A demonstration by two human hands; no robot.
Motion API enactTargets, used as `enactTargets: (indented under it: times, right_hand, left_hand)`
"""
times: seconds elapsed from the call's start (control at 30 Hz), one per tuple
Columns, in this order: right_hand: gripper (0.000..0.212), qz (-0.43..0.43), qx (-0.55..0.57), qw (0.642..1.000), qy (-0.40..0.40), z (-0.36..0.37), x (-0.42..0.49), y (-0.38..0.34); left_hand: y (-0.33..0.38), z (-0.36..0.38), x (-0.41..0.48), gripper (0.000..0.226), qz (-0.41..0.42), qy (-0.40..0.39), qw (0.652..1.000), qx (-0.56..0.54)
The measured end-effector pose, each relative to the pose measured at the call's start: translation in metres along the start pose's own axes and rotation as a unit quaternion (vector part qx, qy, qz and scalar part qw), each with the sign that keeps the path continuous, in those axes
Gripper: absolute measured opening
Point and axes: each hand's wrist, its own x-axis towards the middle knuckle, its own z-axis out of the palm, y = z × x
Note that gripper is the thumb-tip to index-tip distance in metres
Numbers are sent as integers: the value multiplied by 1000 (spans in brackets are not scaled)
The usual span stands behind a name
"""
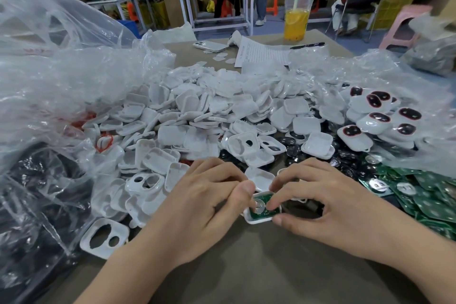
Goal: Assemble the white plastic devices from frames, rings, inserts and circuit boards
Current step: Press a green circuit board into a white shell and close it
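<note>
A white plastic frame (254,220) lies on the brown table near me with a green circuit board (259,207) seated inside it. My left hand (204,200) grips the frame's left side, its thumb on the board's edge. My right hand (318,195) pinches the frame's right side, with a fingertip pressing on the board. A big heap of white frames (192,116) fills the middle. Finished pieces with dark inserts and red rings (380,116) lie at the right. Loose green boards (424,190) are spread at the far right.
Crumpled clear plastic bags (74,76) rise on the left and right. A bag of black parts (32,205) sits at the left edge. Black inserts (345,155) lie behind my right hand. Behind are a phone (209,45), a paper sheet (261,53), a pen (307,45) and an orange drink cup (297,17).
</note>
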Motion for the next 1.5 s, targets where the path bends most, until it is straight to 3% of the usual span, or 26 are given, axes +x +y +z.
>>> enactTargets:
  times: [0.13, 0.2, 0.4, 0.57, 1.13, 1.5]
  right_hand:
    - [26, 0, -2, 1000, 4, 0, 0, -1]
    - [24, -1, -4, 1000, 7, 1, 0, -1]
    - [18, -1, -3, 1000, 30, 1, -2, -2]
    - [19, 4, 0, 999, 33, 0, -1, -2]
    - [22, 13, -2, 1000, 24, 0, -1, -3]
    - [36, 13, -1, 1000, 18, -3, -1, -6]
  left_hand:
    - [-6, -4, 1, 49, -31, 88, 994, -54]
    - [-8, -6, 2, 46, -35, 96, 993, -53]
    - [0, -9, 1, 29, -14, -18, 999, 35]
    - [1, -9, -1, 29, -2, -88, 995, 38]
    - [8, -7, -1, 26, -6, -80, 997, 1]
    - [9, -4, -3, 31, 30, -95, 995, 11]
